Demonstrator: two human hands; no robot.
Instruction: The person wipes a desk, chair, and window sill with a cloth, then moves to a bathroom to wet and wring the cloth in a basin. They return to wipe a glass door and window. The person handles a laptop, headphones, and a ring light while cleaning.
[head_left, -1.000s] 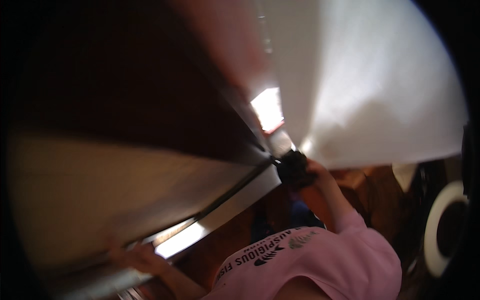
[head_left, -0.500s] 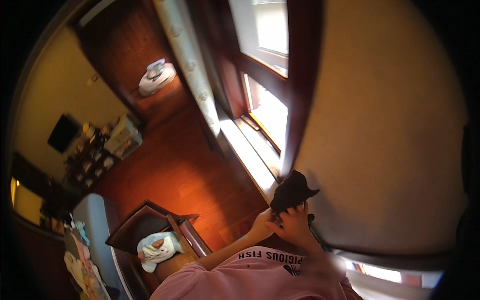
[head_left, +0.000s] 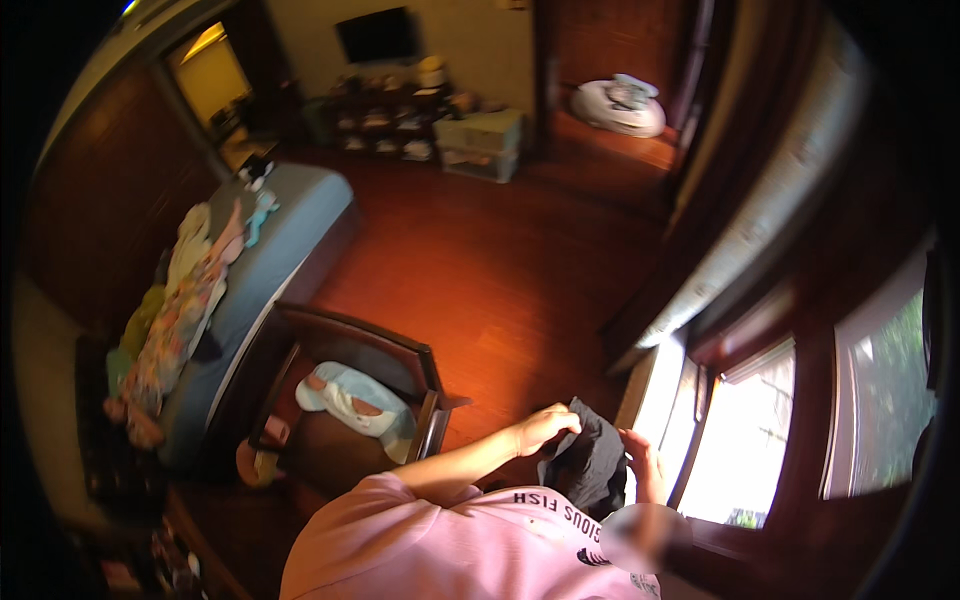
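A crumpled black cloth hangs in front of my chest, held up between my two hands. On its upper left edge, the fingers of my left hand are closed in a pinch. My right hand grips the opposite side, its fingers bent around the edge near the bright window. The cloth's lower end is partly hidden against my pink shirt. What kind of garment or piece it is cannot be made out.
A wooden armchair with a pale plush cushion stands left of me, beside a blue-grey bed strewn with floral fabric. Windows line the right. Across the red wooden floor are shelves and a white bundle.
My view has swung from the wall on my right toward the room and windows. The black cloth, bunched up before, now hangs more spread, with my hands farther apart on it.
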